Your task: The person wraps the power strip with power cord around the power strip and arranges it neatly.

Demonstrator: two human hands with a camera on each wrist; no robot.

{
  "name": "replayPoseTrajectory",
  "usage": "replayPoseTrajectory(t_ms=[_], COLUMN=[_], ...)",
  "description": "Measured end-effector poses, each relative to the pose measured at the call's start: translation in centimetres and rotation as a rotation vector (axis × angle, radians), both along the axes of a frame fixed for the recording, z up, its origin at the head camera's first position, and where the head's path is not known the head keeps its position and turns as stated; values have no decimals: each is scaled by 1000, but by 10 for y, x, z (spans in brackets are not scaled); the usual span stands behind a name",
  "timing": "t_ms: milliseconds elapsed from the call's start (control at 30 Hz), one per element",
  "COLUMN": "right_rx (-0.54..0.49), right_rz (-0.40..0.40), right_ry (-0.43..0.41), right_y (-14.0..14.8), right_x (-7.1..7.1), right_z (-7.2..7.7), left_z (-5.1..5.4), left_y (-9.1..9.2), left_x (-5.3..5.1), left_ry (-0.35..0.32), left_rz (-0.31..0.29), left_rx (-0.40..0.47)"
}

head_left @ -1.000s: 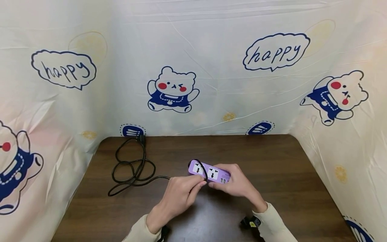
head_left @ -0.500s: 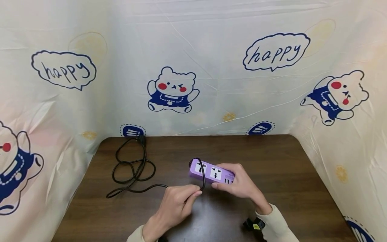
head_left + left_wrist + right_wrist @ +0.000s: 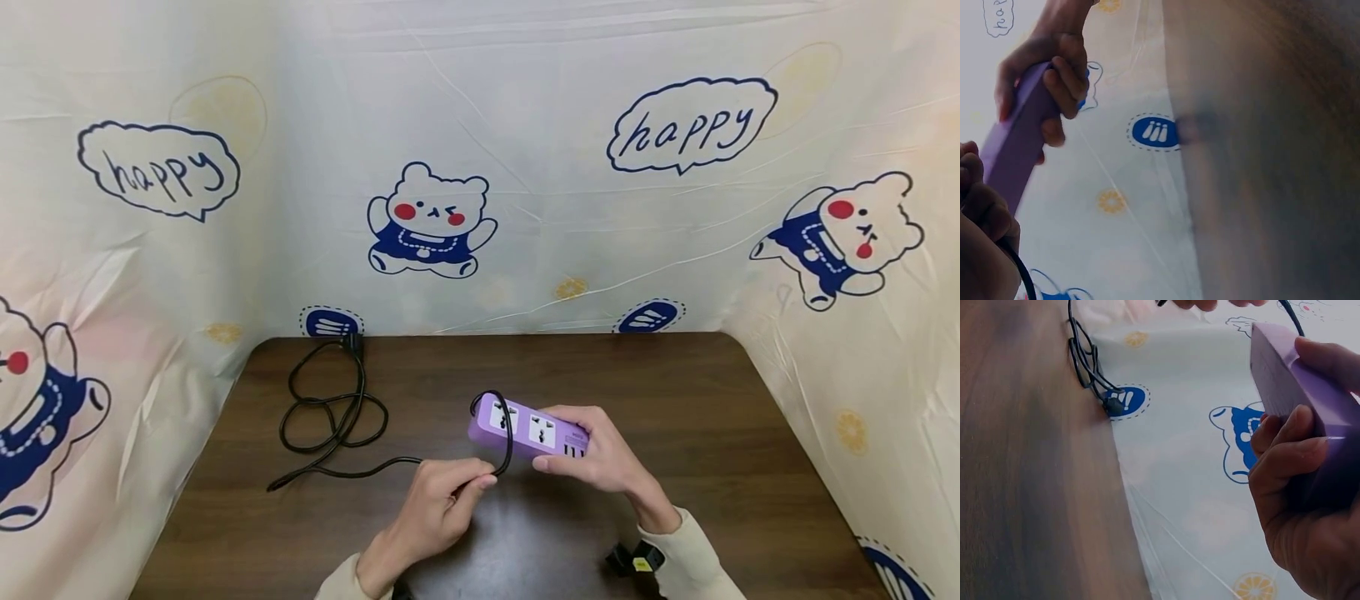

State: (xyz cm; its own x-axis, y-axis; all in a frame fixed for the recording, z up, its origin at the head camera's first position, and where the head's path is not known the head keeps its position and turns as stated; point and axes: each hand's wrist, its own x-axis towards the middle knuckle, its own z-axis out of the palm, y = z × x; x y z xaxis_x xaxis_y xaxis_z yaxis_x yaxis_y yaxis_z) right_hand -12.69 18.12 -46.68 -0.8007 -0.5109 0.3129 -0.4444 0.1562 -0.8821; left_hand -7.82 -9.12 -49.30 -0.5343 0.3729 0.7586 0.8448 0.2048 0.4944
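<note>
The right hand (image 3: 611, 457) grips the purple power strip (image 3: 523, 424) over the counter (image 3: 675, 392); the left hand (image 3: 438, 504) pinches its black cord (image 3: 360, 476), looped across one end. Wrapping (or perhaps unwrapping) seems in hand; next calls for a steady strip.

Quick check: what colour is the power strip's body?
Purple; the power strip shows best in the head view.

My right hand (image 3: 603, 454) was around the power strip (image 3: 522, 431) at its right end, my left hand (image 3: 435, 510) nearer me and left of it, cord (image 3: 360, 475) lay across the left of the table (image 3: 675, 400), plug (image 3: 352, 343) at rear edge, cloth (image 3: 540, 125) hung behind.
</note>
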Motion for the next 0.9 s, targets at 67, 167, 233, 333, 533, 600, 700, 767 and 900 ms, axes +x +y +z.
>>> replayPoseTrajectory(t_ms=[67, 167, 233, 333, 533, 600, 700, 767, 900], right_rx=[-14, -28, -33, -44, -76, -82, -89, -96, -113], right_rz=[20, 50, 66, 95, 137, 142, 160, 171, 196], right_ry=[-15, -24, -27, -24, -28, -25, -18, -13, -3], right_y=[2, 3, 3, 3, 0, -1, -2, -3, -6], right_x=[1, 2, 3, 3, 5, 6, 7, 7, 5], right_z=[0, 0, 0, -1, -4, -6, -8, -8, -8], left_z=[-4, -8, -10, -13, -17, -18, -17, -18, -20], left_y=[1, 1, 1, -1, -4, -5, -8, -9, -15], left_x=[-3, -9, -11, -12, -21, -23, -25, -28, -36], left_ry=[-30, -76, -129, -246, -417, -451, -484, -489, -432], left_rz=[-46, -112, -149, -224, -424, -480, -534, -534, -418], left_rx=[14, 28, 36, 52, 97, 103, 94, 79, 30])
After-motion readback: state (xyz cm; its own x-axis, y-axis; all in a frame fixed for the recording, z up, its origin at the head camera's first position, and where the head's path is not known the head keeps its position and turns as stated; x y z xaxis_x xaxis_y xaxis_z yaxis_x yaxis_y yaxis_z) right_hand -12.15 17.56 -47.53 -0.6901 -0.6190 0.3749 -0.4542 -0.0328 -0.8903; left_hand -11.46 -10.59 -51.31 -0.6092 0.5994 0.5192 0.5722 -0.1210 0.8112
